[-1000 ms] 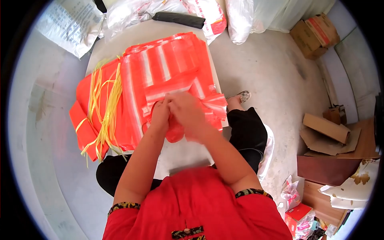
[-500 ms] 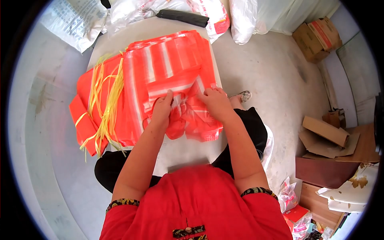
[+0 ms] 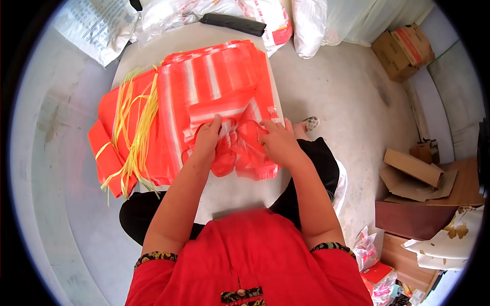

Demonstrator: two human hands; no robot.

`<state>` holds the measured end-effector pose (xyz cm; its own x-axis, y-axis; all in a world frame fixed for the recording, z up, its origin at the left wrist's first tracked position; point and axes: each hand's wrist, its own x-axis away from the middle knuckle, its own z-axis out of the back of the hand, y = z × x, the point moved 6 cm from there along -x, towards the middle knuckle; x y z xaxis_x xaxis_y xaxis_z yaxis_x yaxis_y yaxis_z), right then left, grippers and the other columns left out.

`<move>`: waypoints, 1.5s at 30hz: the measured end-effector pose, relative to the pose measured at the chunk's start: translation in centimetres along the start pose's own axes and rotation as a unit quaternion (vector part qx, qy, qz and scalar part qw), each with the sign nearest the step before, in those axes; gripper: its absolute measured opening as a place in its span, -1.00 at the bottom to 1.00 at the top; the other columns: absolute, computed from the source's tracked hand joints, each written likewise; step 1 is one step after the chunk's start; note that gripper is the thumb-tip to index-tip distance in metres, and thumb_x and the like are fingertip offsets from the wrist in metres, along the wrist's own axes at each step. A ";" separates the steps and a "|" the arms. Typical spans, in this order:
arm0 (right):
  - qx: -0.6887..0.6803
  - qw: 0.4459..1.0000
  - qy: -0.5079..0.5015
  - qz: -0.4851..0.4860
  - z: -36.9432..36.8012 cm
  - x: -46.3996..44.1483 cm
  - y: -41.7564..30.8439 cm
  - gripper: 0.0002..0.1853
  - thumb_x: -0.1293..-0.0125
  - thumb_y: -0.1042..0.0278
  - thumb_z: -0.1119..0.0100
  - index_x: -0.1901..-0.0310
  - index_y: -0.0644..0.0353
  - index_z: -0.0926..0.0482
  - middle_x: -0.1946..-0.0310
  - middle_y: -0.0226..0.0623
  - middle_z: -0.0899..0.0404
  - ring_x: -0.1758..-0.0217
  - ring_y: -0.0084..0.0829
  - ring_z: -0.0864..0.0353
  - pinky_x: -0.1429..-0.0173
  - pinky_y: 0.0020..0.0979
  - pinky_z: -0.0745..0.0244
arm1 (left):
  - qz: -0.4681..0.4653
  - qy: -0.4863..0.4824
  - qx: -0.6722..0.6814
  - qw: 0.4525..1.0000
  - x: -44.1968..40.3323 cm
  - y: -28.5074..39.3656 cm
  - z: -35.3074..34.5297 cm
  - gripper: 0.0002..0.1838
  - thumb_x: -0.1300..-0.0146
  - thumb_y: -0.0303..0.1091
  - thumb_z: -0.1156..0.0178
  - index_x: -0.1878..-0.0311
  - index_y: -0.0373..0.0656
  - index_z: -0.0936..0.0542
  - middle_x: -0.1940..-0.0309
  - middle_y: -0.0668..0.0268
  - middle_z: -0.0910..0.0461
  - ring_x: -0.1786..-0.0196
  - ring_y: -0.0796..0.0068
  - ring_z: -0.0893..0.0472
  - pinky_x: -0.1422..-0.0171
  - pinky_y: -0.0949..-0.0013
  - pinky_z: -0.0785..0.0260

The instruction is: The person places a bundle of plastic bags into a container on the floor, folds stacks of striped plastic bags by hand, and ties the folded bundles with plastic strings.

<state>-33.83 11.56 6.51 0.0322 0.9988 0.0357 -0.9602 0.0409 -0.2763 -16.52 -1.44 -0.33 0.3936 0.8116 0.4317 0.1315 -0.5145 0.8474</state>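
Observation:
A thick stack of red-and-white striped plastic bags (image 3: 204, 76) lies on the table before me. At its near right corner, one striped plastic bag (image 3: 245, 145) is crumpled and bunched between my hands. My left hand (image 3: 206, 138) is closed on the bag's left side, thumb on top. My right hand (image 3: 280, 143) is at the bag's right edge, fingers bent against the film; its fingertips are partly hidden. Yellow plastic strips (image 3: 138, 132) hang loosely over plain red folded material (image 3: 109, 153) left of the stack.
A dark rolled bundle (image 3: 232, 23) lies at the table's (image 3: 178, 35) far end, near white plastic sacks (image 3: 166, 15). Cardboard boxes (image 3: 403, 51) stand at the back right. An opened carton (image 3: 418, 173) rests on a reddish-brown box (image 3: 413, 219) to the right.
My right hand has shifted slightly down and right, its fingers changing position at the bag's edge. The left hand stays in place, and the bunched film has moved a little.

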 end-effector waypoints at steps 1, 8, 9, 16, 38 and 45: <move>0.002 1.000 0.007 0.011 0.1 0.6 -0.4 -0.82 -0.33 0.40 -0.17 0.15 0.11 -0.76 -0.31 -0.23 -0.51 -0.38 -0.20 -0.49 -0.68 0.16 0.08 | -0.003 -0.001 -0.001 1.000 -0.1 0.0 0.0 -0.52 -0.62 -0.01 -0.12 0.10 -0.31 -0.73 0.19 0.29 -0.75 0.20 0.53 -0.66 0.04 0.43 -0.51; -0.061 0.992 0.101 0.039 -1.2 3.0 0.0 -0.80 -0.22 0.38 -0.28 0.14 0.18 -0.75 -0.13 -0.14 -0.62 -0.15 -0.07 -0.62 -0.19 -0.13 -0.52 | -0.005 -0.015 -0.005 1.000 -0.1 0.0 0.0 -0.53 -0.62 -0.01 -0.12 0.11 -0.30 -0.73 0.22 0.31 -0.73 0.22 0.54 -0.65 0.05 0.43 -0.50; -0.075 0.990 0.108 0.059 -1.0 3.3 -0.1 -0.80 -0.21 0.41 -0.28 0.14 0.19 -0.74 -0.12 -0.14 -0.63 -0.14 -0.05 -0.62 -0.14 -0.13 -0.55 | -0.006 -0.017 -0.008 1.000 -0.3 -0.1 0.1 -0.53 -0.62 -0.01 -0.12 0.11 -0.30 -0.73 0.23 0.31 -0.73 0.22 0.54 -0.65 0.05 0.43 -0.50; -0.239 0.957 0.158 -0.035 0.0 3.7 2.0 -0.76 -0.34 0.41 -0.25 -0.01 0.22 -0.68 -0.21 -0.14 -0.61 -0.15 0.03 -0.59 -0.23 -0.11 -0.53 | 0.006 -0.012 -0.009 1.000 -0.3 -0.4 0.1 -0.52 -0.62 0.00 -0.11 0.09 -0.30 -0.72 0.18 0.31 -0.73 0.17 0.53 -0.65 0.01 0.42 -0.51; -0.284 0.936 0.161 -0.131 -3.7 -3.8 5.9 -0.22 -0.34 0.24 -0.34 -0.55 0.17 -0.29 -0.39 0.06 -0.47 -0.47 0.01 -0.46 -0.50 -0.16 -0.39 | 0.002 -0.015 -0.025 1.000 -0.5 -0.5 0.2 -0.51 -0.61 0.02 -0.12 0.10 -0.30 -0.72 0.19 0.29 -0.73 0.20 0.54 -0.64 0.05 0.42 -0.50; -0.167 0.961 0.139 -0.169 -2.0 -5.1 3.8 -0.18 -0.27 0.12 -0.37 -0.54 0.11 -0.31 -0.48 0.01 -0.32 -0.49 0.04 -0.41 -0.51 -0.11 -0.40 | -0.006 -0.024 -0.031 0.999 -0.7 -0.9 0.2 -0.50 -0.61 0.04 -0.12 0.15 -0.28 -0.72 0.29 0.33 -0.71 0.29 0.55 -0.62 0.14 0.44 -0.48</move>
<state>-37.06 6.70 3.34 0.4443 0.8933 -0.0681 -0.7404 0.3234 -0.5893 -16.74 -1.60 -1.41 0.4352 0.8028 0.4075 0.0801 -0.4854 0.8706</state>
